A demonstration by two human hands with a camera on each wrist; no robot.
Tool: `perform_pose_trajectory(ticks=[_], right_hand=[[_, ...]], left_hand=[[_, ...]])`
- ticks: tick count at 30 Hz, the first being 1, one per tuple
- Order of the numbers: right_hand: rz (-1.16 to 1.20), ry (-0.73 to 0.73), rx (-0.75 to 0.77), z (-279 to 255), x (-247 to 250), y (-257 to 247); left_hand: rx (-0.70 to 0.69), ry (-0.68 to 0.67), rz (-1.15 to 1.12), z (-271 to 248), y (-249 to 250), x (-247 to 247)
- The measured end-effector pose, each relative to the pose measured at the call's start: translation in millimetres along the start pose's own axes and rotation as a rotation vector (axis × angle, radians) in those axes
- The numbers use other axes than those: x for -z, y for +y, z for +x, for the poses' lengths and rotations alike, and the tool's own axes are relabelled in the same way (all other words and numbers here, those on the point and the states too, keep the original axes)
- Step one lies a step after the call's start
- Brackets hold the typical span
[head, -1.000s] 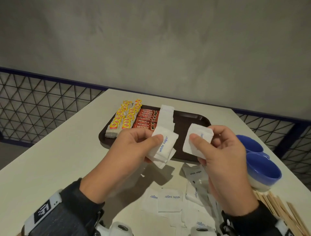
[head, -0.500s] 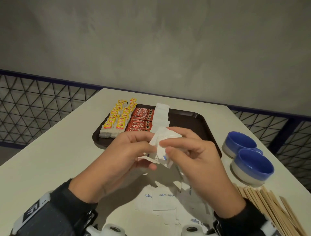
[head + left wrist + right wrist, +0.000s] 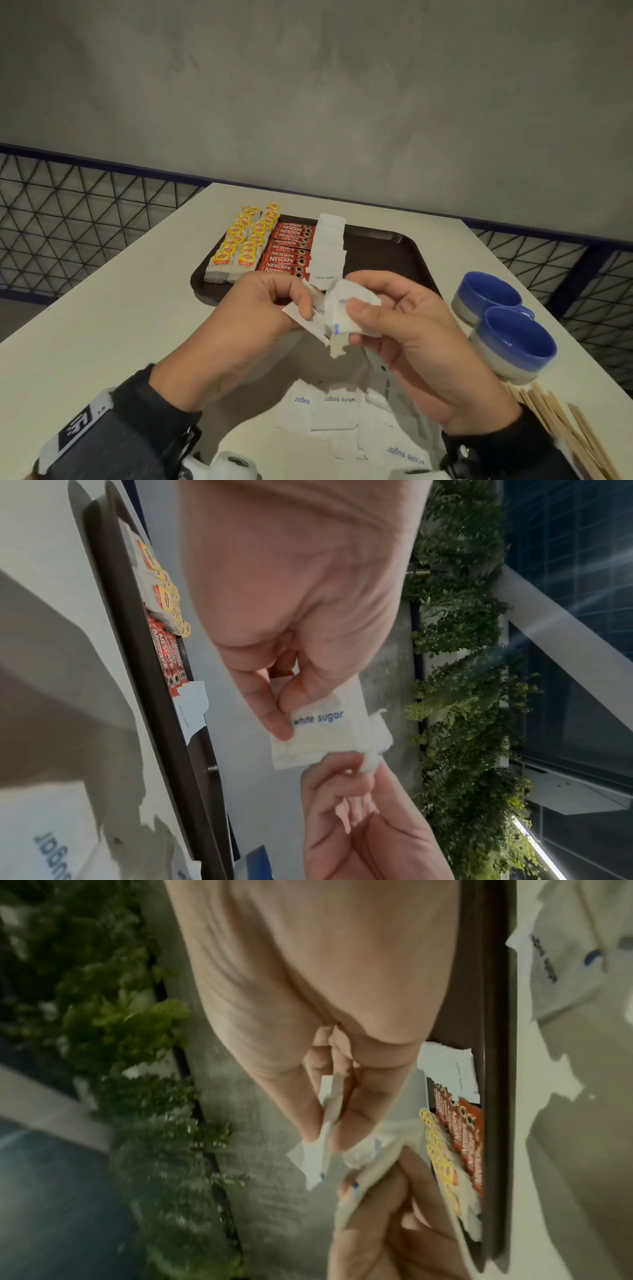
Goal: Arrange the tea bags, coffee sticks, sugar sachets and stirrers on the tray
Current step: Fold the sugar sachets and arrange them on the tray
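Note:
A dark brown tray (image 3: 387,246) carries two rows of yellow-tagged tea bags (image 3: 239,246), red coffee sticks (image 3: 289,250) and a column of white sugar sachets (image 3: 329,246). Just in front of the tray, above the table, both hands meet. My left hand (image 3: 274,308) pinches a small stack of white sugar sachets (image 3: 322,731). My right hand (image 3: 383,318) pinches another sachet (image 3: 342,308) against that stack, between thumb and fingers (image 3: 318,1123). More loose sachets (image 3: 332,407) lie on the table below my hands. Wooden stirrers (image 3: 565,431) lie at the near right.
Two blue bowls (image 3: 507,325) stand to the right of the tray, close to my right hand. The right half of the tray is bare. A wire fence (image 3: 85,219) runs behind the white table (image 3: 102,325), with a grey wall beyond.
A second ago my hands were apart, each with its own sachets. They came together, and the right hand's sachet now lies against the left hand's stack.

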State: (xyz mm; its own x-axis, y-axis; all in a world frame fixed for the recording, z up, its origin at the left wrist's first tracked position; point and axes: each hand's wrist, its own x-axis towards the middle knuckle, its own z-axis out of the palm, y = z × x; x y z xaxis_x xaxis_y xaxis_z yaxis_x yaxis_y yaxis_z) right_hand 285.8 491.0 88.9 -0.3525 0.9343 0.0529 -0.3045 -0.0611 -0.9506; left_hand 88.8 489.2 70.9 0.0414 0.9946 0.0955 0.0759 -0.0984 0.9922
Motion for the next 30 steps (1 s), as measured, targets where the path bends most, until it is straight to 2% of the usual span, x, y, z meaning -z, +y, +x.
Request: perform_pose_trajectory(ticks=[7,13,17,19,22,25,30], right_hand=[[-0.513,0.061,0.197,-3,-10,15],[-0.742,0.073,0.328,-5,-13,13],[-0.914,0.038,0.341,-4,-9,12],[-0.908,0.042,0.359,-3,-8,13],[-0.777,0.044,0.317,-4,-8,14],[-0.623,0.137,0.301,-1,-3,13],[-0.451,0.165,0.241,1,3,6]], left_hand=[[-0.075,0.012,-0.015,-2,-2,-4],[-0.043,-0.008,-0.090,-2,-1,-6],[-0.029,-0.020,-0.119,-3,0,-9],[-0.012,-0.044,-0.114,-4,0,-11],[0.065,-0.067,-0.161,-5,1,-14],[0.167,-0.063,-0.283,-4,4,-13],[0.118,-0.145,-0.229,-5,4,-8]])
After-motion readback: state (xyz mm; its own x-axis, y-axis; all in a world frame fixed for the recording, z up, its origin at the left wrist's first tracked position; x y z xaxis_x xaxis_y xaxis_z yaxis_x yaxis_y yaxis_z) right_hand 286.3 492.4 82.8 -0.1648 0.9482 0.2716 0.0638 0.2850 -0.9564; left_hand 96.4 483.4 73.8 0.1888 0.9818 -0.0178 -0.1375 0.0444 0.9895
